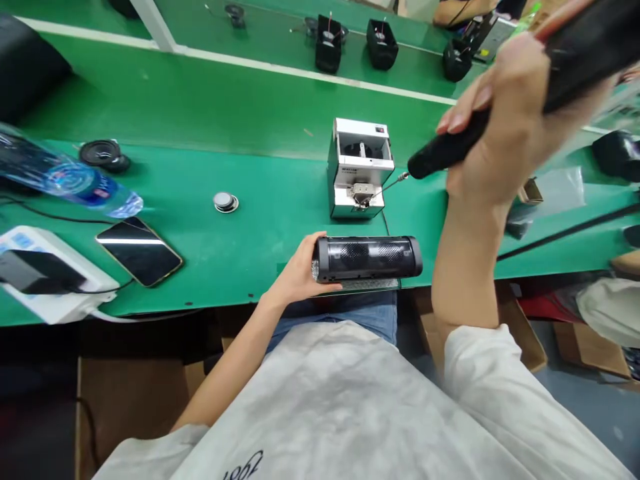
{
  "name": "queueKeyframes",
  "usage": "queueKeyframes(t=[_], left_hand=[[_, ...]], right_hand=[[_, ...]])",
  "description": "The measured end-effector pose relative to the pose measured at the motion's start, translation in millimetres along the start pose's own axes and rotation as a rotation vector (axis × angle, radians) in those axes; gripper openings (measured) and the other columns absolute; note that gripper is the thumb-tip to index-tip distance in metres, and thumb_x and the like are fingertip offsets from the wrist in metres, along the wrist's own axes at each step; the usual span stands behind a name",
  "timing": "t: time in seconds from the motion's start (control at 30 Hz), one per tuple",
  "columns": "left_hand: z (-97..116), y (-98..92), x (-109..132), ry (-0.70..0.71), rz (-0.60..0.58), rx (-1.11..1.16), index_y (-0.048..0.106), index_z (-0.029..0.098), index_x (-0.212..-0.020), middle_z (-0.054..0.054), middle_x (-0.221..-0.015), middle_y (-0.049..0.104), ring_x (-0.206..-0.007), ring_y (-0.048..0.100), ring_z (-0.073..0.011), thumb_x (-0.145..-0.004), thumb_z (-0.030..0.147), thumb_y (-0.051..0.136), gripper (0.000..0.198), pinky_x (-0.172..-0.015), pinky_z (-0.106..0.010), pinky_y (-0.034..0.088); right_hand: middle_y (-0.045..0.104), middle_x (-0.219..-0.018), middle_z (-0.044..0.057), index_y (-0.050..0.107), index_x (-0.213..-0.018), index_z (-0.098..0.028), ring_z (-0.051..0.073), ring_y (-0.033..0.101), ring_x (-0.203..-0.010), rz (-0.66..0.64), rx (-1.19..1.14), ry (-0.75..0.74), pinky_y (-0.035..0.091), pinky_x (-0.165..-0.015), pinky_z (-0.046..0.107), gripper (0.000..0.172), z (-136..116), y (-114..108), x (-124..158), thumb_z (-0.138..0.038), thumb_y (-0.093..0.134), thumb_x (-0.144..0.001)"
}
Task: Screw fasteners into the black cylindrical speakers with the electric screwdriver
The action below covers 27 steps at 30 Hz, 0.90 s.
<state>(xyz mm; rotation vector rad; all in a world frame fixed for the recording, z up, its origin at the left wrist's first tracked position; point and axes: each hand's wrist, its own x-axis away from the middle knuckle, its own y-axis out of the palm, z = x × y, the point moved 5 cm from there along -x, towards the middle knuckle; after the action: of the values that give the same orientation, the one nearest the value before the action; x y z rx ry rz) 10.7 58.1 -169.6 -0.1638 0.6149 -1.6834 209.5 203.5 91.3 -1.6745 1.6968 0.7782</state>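
Cylinder (pixel 370 259), black with a perforated grille, is lying sideways at the near edge of the green bench (pixel 270 187); cannot tell whether it is resting on the top or being held just over it. Left hand (pixel 303 270) is gripping its left end, fingers curled part-way round the rim, thumb and fingers spread to its width. Right hand (pixel 510 120), raised to the right, is closing firmly round a black screwdriver (pixel 445 147), blurred toward its upper end. Its thin bit (pixel 393 185) is slanting down toward the front of a white dispenser (pixel 363 167) just beyond the cylinder; contact unclear.

Step in hand: probably picking up a screw at the dispenser, though none is showing clearly on the bit. Next move seems to be calling for a straight, steady bit and a left grip that is keeping the cylinder from rolling.

Surface: small silver disc (pixel 225 201) is lying left of the dispenser. Farther left, a phone (pixel 140 250) is lying beside a white power strip (pixel 50 287); a water bottle (pixel 70 177) is lying behind them, near a round black speaker (pixel 103 153).

Room: open black housings (pixel 329 43) are standing beyond the bench's pale rail (pixel 280 65). Another person's arm (pixel 460 10) is reaching in at the top right. Cardboard (pixel 135 400) is sitting in shadow below.
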Motion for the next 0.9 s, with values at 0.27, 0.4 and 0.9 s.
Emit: queueKeyframes(t=[0.27,0.4,0.9], left_hand=[[-0.4,-0.9,1.7,-0.015,-0.007,0.008,0.032,0.027,-0.171,-0.021,-0.170,0.051,-0.158,0.056,-0.0460,-0.077,0.058,0.103,0.121,-0.134,-0.065,0.048],[1.6,-1.9,1.3,-0.020,-0.012,0.008,0.032,0.026,-0.171,-0.022,-0.171,0.051,-0.159,0.055,-0.0453,-0.078,0.057,0.104,0.121,-0.135,-0.064,0.048],[-0.3,-0.4,-0.1,0.020,0.026,0.033,0.035,0.025,-0.170,-0.021,-0.169,0.052,-0.157,0.057,-0.0447,-0.078,0.060,0.103,0.120,-0.134,-0.062,0.048]], right_hand=[[0.054,-0.078,-0.011,0.052,-0.105,-0.030,0.006,0.052,-0.046,-0.013,-0.143,-0.136,0.045,-0.041,0.031,0.019,42.3,23.7,-9.6,-0.014,0.061,-0.102],[0.046,-0.067,-0.013,0.051,-0.100,-0.031,0.008,0.052,-0.044,-0.052,-0.141,-0.054,0.045,-0.041,0.031,0.015,47.7,25.0,-12.0,-0.021,0.062,-0.098],[0.045,-0.058,-0.022,0.028,-0.088,-0.030,-0.001,0.048,-0.041,-0.250,-0.090,-0.088,0.040,-0.044,0.013,0.044,48.2,52.9,-16.3,-0.004,0.062,-0.101]])
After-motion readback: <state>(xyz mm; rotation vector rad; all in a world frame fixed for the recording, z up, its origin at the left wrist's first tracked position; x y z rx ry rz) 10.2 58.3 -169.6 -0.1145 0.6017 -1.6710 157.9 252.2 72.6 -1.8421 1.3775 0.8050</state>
